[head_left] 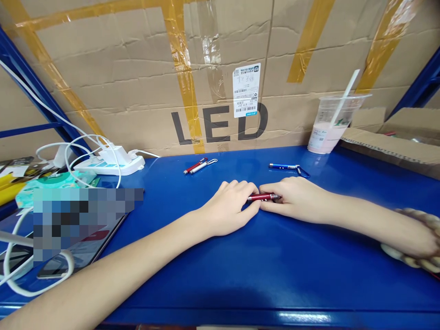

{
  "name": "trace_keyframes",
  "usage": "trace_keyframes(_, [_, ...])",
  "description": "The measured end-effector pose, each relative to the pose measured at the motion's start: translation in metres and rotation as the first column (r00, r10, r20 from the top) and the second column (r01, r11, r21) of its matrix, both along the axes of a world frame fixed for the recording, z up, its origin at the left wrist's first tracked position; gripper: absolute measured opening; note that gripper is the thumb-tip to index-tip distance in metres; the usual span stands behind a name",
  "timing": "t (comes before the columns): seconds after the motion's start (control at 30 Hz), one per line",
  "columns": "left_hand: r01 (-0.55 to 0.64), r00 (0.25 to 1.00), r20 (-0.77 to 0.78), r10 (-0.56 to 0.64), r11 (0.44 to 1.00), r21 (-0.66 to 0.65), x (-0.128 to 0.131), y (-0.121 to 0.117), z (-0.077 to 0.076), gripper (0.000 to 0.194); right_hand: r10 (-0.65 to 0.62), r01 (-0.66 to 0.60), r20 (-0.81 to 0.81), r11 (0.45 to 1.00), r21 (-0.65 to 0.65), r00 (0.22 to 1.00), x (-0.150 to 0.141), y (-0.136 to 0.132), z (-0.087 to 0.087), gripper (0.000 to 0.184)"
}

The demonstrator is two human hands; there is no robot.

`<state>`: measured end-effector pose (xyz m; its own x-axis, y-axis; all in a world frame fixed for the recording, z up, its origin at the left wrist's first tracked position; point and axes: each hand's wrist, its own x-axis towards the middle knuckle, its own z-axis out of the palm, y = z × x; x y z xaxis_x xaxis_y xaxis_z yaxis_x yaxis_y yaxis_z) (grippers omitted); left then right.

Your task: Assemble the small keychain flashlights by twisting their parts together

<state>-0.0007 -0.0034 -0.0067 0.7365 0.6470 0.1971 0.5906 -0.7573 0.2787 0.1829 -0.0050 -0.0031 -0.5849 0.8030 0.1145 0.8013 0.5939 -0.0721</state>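
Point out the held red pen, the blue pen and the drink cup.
Red pen [261, 197]: head view, middle of barrel.
Blue pen [282, 166]: head view, middle of barrel.
Drink cup [322, 143]: head view, lower side.

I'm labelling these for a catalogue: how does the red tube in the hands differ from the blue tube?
The held red tube is red; the blue tube is blue.
The held red tube is gripped between the left hand and right hand; the blue tube lies on the table.
The blue tube shows a clip at one end; none is visible on the held red tube.
Both are slim and shiny.
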Motion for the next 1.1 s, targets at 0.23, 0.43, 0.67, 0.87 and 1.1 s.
trace_keyframes(0.23, [0.000, 1.000, 0.001, 0.000, 1.000, 0.012, 0.0000, -0.0002, 0.0001, 0.020, 0.001, -0.001, -0.006, 1.000, 0.004, 1.000, 0.0001, -0.0010, 0.0004, 0.035])
trace_keyframes(0.43, [-0.004, 1.000, -0.007, 0.004, 1.000, 0.026, 0.0000, -0.0014, 0.0010, 0.019, 0.000, 0.000, -0.025, 1.000, 0.002, 1.000, -0.0013, -0.0021, 0.0011, 0.034])
trace_keyframes(0.67, [-0.003, 1.000, 0.005, 0.003, 1.000, 0.010, -0.0022, -0.0011, 0.0007, 0.019, 0.010, -0.010, -0.041, 1.000, -0.001, 0.999, -0.0015, -0.0018, 0.0010, 0.030])
trace_keyframes(0.87, [-0.017, 0.999, 0.033, 0.017, 1.000, -0.007, -0.0011, 0.0000, -0.0014, 0.022, 0.012, -0.012, -0.086, 1.000, -0.002, 0.996, -0.0039, -0.0042, 0.0029, 0.026])
trace_keyframes(1.1, [-0.064, 0.994, 0.082, 0.073, 0.993, -0.101, -0.0002, 0.0012, 0.0006, 0.030, 0.012, -0.012, -0.212, 1.000, -0.001, 0.977, -0.0055, -0.0044, -0.0003, 0.027])
